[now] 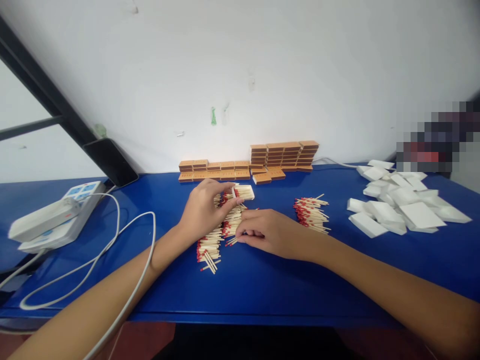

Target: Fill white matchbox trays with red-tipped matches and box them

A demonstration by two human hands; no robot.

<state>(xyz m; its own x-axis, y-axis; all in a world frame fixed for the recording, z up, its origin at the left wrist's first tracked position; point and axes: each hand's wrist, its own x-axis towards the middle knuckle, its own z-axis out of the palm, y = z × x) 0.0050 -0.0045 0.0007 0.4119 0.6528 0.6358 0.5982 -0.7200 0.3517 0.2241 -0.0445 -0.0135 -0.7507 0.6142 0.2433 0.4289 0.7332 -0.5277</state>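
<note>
"Gripping what, right hand (268,232)?"
"Apparently a few matches (231,242), fingertips nearly closed, beside the match pile (233,221); keep heads aligned."
"Beyond?"
"Left hand (204,207) pinches the part-filled tray (248,197) between thumb and fingers; hold it level."

Left grip (205,207) on tray (248,197), matches (210,242), matchboxes (284,156)

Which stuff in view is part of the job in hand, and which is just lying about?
Part of it:
- white tray with matches in it, in the left hand
- few matches in the right hand
- loose match piles
- likely white pieces heaped right and stacked matchboxes

Apparently just there:
- power strip
- white brick on it
- white cable
</note>
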